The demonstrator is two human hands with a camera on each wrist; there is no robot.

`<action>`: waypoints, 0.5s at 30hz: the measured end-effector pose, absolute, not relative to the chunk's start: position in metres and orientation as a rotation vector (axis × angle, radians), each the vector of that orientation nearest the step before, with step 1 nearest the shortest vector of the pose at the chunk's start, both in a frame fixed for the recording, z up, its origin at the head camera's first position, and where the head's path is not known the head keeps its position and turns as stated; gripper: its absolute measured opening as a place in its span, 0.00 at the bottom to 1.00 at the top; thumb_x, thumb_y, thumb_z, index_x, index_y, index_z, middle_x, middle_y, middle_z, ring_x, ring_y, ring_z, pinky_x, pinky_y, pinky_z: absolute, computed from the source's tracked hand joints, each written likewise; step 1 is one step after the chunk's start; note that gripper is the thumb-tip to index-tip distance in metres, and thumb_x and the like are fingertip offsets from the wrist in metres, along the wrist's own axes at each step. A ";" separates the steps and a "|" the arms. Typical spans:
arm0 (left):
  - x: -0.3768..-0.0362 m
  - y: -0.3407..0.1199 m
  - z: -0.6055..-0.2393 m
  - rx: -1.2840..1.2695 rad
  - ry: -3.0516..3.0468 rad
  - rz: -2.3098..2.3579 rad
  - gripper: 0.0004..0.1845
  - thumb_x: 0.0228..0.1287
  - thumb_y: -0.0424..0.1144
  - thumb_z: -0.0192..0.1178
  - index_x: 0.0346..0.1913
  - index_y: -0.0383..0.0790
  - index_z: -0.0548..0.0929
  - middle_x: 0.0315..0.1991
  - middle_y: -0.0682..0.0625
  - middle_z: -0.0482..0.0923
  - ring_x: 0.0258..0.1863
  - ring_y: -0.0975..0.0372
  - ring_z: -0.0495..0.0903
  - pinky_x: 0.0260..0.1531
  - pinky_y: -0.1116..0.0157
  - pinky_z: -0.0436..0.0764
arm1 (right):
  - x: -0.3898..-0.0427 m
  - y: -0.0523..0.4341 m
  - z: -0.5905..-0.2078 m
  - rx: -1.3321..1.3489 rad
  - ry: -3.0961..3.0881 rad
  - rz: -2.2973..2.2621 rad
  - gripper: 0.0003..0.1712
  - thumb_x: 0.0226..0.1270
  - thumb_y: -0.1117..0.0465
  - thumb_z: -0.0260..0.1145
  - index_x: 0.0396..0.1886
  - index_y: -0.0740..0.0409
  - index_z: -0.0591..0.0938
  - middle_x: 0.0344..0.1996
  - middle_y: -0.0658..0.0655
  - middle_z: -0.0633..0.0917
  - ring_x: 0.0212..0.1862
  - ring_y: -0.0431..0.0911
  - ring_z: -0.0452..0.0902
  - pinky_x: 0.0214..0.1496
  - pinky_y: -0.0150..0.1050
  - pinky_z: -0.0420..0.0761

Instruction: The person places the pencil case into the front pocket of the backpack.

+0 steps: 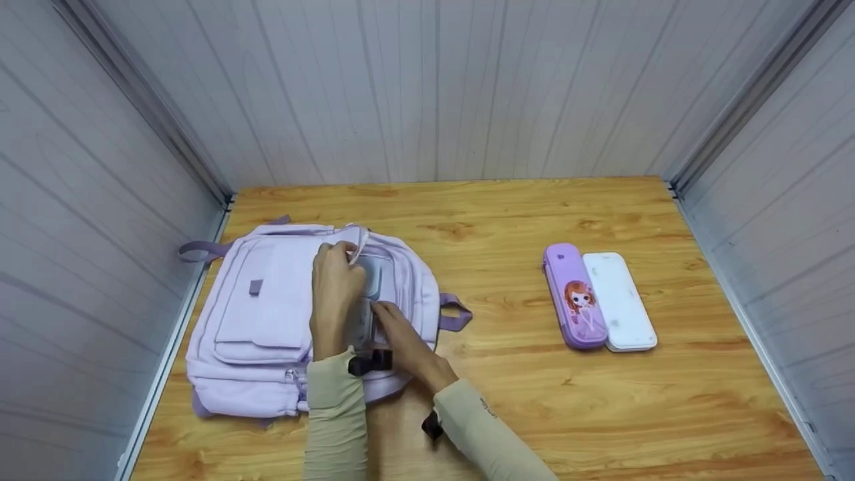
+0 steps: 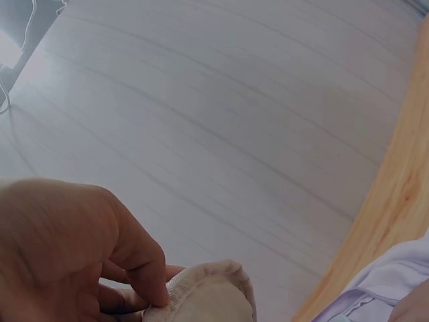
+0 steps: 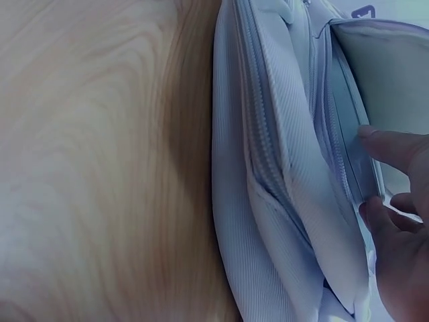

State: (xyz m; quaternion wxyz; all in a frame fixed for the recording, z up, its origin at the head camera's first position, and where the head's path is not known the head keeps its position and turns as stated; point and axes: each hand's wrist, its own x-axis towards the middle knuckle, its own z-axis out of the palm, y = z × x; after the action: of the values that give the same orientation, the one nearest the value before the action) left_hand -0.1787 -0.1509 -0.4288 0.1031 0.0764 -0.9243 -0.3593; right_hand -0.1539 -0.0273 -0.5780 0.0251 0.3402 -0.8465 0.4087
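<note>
A lavender backpack [image 1: 254,321] lies flat on the left of the wooden table [image 1: 534,401]. My left hand [image 1: 334,294] reaches over it and pinches the fabric edge [image 2: 208,295] of its open top compartment, holding it up. My right hand [image 1: 401,334] comes in from the right. Its fingers [image 3: 395,221] are at the mouth of the opening and pinch the edge of a flat pale blue item [image 1: 374,277] that sits partly inside. The right wrist view shows the backpack's ribbed side and zippers [image 3: 281,168]. How deep the item goes is hidden.
A purple pencil case [image 1: 576,297] with a cartoon girl lies on the right of the table, with a white case [image 1: 620,302] touching it. Grey panel walls [image 1: 434,87] close in the table on three sides. Bare wood lies between backpack and cases.
</note>
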 end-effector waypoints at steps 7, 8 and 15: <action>-0.178 -0.156 -0.428 0.232 -2.727 -1.113 0.20 0.52 0.25 0.48 0.49 0.26 0.80 0.40 0.35 0.75 0.43 0.45 0.74 0.48 0.51 0.71 | -0.156 -0.029 -0.579 1.044 -2.622 1.248 0.40 0.58 0.62 0.70 0.66 0.72 0.64 0.61 0.64 0.71 0.64 0.52 0.67 0.68 0.42 0.66; -0.178 -0.156 -0.427 0.232 -2.726 -1.119 0.21 0.52 0.25 0.48 0.49 0.26 0.80 0.40 0.35 0.75 0.43 0.46 0.74 0.47 0.51 0.70 | -0.156 -0.030 -0.579 1.040 -2.626 1.249 0.40 0.57 0.62 0.70 0.66 0.72 0.64 0.61 0.64 0.71 0.64 0.52 0.67 0.68 0.42 0.66; -0.177 -0.159 -0.426 0.250 -2.741 -1.157 0.21 0.52 0.25 0.47 0.50 0.27 0.80 0.40 0.37 0.74 0.42 0.47 0.72 0.47 0.52 0.70 | -0.155 -0.031 -0.581 1.041 -2.620 1.219 0.40 0.56 0.64 0.69 0.66 0.72 0.64 0.60 0.65 0.71 0.64 0.53 0.67 0.68 0.42 0.66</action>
State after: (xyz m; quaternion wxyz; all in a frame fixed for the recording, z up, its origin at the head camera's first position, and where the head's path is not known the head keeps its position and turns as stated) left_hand -0.1771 -0.1591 -0.4256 0.0779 0.0836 -0.9153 -0.3862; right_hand -0.1550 -0.0307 -0.5811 0.0348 0.3388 -0.8525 0.3966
